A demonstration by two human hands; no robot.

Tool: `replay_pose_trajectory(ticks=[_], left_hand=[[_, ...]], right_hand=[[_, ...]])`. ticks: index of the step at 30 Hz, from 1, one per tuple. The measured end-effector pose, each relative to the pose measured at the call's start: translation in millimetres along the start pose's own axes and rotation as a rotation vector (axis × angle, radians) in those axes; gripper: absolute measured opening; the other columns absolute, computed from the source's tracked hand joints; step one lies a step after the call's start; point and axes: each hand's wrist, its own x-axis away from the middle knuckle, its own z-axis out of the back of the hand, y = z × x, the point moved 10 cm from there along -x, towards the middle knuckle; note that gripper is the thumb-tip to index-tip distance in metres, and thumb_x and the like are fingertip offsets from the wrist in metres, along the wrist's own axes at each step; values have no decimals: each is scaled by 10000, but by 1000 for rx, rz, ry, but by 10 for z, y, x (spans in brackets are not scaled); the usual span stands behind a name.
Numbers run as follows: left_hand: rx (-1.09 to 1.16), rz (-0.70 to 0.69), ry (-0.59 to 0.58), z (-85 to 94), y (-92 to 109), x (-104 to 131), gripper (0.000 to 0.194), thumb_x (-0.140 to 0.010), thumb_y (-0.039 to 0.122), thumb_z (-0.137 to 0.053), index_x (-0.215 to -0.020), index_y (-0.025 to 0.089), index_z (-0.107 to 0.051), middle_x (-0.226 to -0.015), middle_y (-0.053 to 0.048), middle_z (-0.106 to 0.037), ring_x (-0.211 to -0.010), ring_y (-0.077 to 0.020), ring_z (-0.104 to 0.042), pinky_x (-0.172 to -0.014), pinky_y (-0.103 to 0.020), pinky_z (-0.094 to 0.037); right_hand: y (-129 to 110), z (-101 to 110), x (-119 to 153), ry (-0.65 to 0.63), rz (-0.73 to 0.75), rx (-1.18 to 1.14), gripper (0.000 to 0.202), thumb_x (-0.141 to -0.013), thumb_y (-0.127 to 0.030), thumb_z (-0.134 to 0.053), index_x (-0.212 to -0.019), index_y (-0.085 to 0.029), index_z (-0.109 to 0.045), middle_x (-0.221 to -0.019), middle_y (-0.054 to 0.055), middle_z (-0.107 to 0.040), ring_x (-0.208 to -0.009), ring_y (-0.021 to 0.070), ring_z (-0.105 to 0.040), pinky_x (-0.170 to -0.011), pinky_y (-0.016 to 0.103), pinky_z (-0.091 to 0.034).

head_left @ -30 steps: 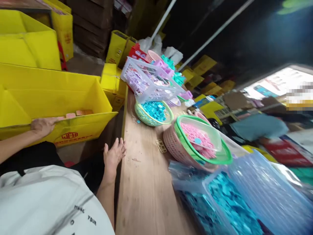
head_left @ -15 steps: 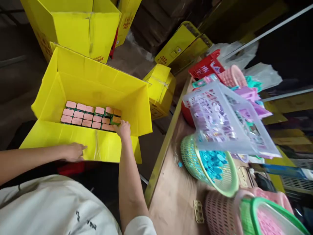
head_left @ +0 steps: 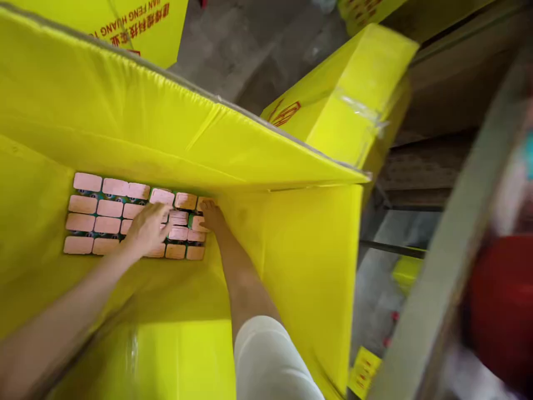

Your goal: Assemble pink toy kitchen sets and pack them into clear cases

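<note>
Small blocks with pink tops and green sides stand in tight rows on the floor of a deep yellow carton. My left hand reaches over the middle rows, thumb and fingers apart, covering some blocks. At the far right corner of the rows, my right hand has its fingertips on the corner block. Its thumb touches a block just nearer, whose green side shows. Fingers and thumb look spread, with nothing visibly lifted.
Another yellow carton with red print stands beyond. A taped yellow carton lies to the right. A workbench edge runs along the right, with a blurred red object beside it.
The view has moved down and closer to the carton. My left hand has gone from the near flap into the carton, above the blocks. My right hand stays at the right end.
</note>
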Motion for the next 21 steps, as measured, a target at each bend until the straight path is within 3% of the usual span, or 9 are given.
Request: replay_pose_trajectory(ticks=[1, 3, 7, 9, 11, 13, 15, 18, 21], left_hand=[[-112, 120, -24, -177, -239, -281, 413, -950, 291, -550, -1334, 150, -607, -1405, -142, -608, -1295, -310, -570, -1071, -401, -494], [-197, 205, -89, -616, -592, -713, 626, -874, 234, -640, -1459, 64, -495, -1571, -231, -429, -1443, -409, -416, -1148, -486, -424], [-292, 120, -213, -1442, -964, -1232, 817, -834, 148, -624, -1596, 137, -330, -1656, -209, -320, -1525, -468, -260, -1177, -632, -320], [-328, 65, -230, -1666, -1057, -1392, 827, -862, 164, -592, -1622, 162, -267, -1643, -215, -336, -1510, -473, -273, -1155, -649, -321], [-346, 24, -238, -1757, -1129, -1505, 815, -858, 174, -602, -1606, 127, -282, -1576, -246, -410, -1448, -467, -351, -1110, -607, -379], [-356, -14, -251, -1741, -1187, -1564, 762, -836, 173, -636, -1545, 90, -371, -1475, -248, -498, -1371, -439, -421, -1064, -536, -428], [-373, -37, -247, -1613, -1241, -1566, 720, -816, 198, -687, -1481, 81, -439, -1417, -232, -534, -1336, -419, -436, -1042, -487, -444], [-424, -7, -198, -1202, -1262, -1474, 740, -794, 289, -763, -1438, 67, -474, -1395, -220, -542, -1333, -408, -446, -1035, -442, -447], [-431, -49, -225, -633, -934, -1249, 668, -745, 390, -820, -1300, 81, -613, -1223, -147, -643, -1225, -344, -579, -1036, -396, -448]], right_hand=[[-2, -7, -169, 14, 29, 5, 783, -828, -228, -775, -1513, -148, -405, -1563, 189, -434, -1450, 298, -374, -1139, 411, -393], [-32, -57, -456, 49, 63, 14, 867, -835, -255, -775, -1569, -146, -326, -1584, 200, -409, -1474, 315, -353, -1155, 434, -384], [-105, -333, -870, 91, 53, 31, 909, -810, -170, -769, -1597, -168, -314, -1610, 213, -391, -1515, 368, -303, -1205, 512, -320], [-101, -476, -1010, 109, 5, 28, 776, -896, -151, -642, -1601, -168, -319, -1576, 231, -434, -1472, 375, -373, -1186, 548, -332], [-106, -552, -1093, 134, -32, 22, 641, -978, -146, -474, -1600, -150, -320, -1516, 244, -492, -1406, 357, -452, -1165, 550, -356], [-159, -543, -1115, 160, -37, 21, 591, -1001, -124, -378, -1590, -139, -335, -1482, 237, -519, -1371, 330, -480, -1172, 531, -353], [-268, -436, -1062, 191, -20, 26, 589, -992, -90, -362, -1579, -137, -351, -1490, 222, -512, -1377, 308, -468, -1197, 517, -328], [-455, -61, -787, 253, -28, 3, 576, -990, -84, -379, -1563, -131, -365, -1510, 219, -494, -1375, 306, -466, -1182, 530, -362], [-613, 551, -191, 268, -75, -73, 580, -965, -99, -492, -1535, -131, -390, -1528, 202, -489, -1381, 321, -477, -1114, 523, -465]])
